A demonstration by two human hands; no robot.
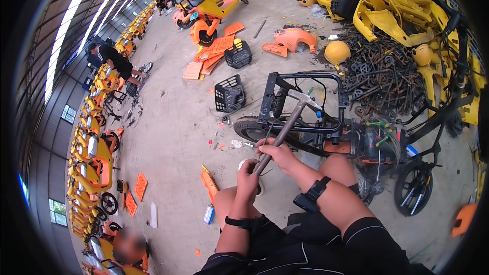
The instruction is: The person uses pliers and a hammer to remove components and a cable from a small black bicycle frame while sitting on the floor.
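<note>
A long-handled hammer (289,124) is held slanting in front of my knees, its metal head (304,99) up and away from me, over a stripped black scooter frame (305,77). My left hand (247,177) is closed at the lower end of the handle. Higher up, my right hand (279,155) is closed with its fingertips at the handle. A thin dark strand shows by those fingers; I cannot tell whether it is pinched there. Just beyond the hands is the frame's black wheel (250,128). Loose coloured wires (379,132) lie on the frame to the right.
Black crates (229,94), orange panels (216,51) and an orange fender (295,38) lie ahead. Rusty metal parts (384,71) and yellow panels (389,18) are heaped at far right. Yellow scooters (91,158) line the left wall. A person (114,58) bends at far left.
</note>
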